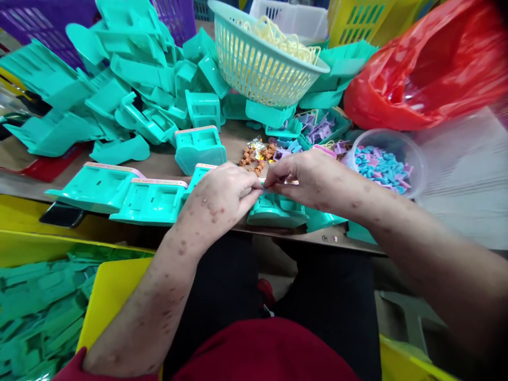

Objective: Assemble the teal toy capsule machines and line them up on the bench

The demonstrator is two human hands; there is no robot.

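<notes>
While both hands meet: over the front edge of the brown worktop (pixel 234 138), fingertips nearly touching at centre.
Left hand (pixel 220 198): fingers drawn narrow, thumb and forefinger pinched at its 3 o'clock side; whatever it grips is too small to make out.
Right hand (pixel 317 180): also narrowed to a pinch, tips pointing toward 9 o'clock, closed on a thin pale strip that shows as a sliver between the two hands.
Work piece: teal moulded plastic toy body (pixel 278 210), lying directly under the pinch points, at 6 o'clock from both sets of fingertips, touching or just below them.
Long axis: the toy body runs roughly 9-to-3 across the view, parallel to the worktop edge.
Nearer hand: about equal; the left covers its left end, the right comes in over its right end.
Finished-looking row: two teal toy bodies with pink-edged strips (pixel 119 190), at 9 o'clock of the left hand, just beside it.
Loose parts: clear round tub of small blue and pink plastic pieces (pixel 383 164) at 2 o'clock of the right hand, near.
Small bits: heap of small orange-brown pieces (pixel 254 156) at 12 o'clock, just beyond the fingertips.
Behind: pale green slotted plastic basket (pixel 262 66) and red plastic bag (pixel 420 74), well apart.
</notes>
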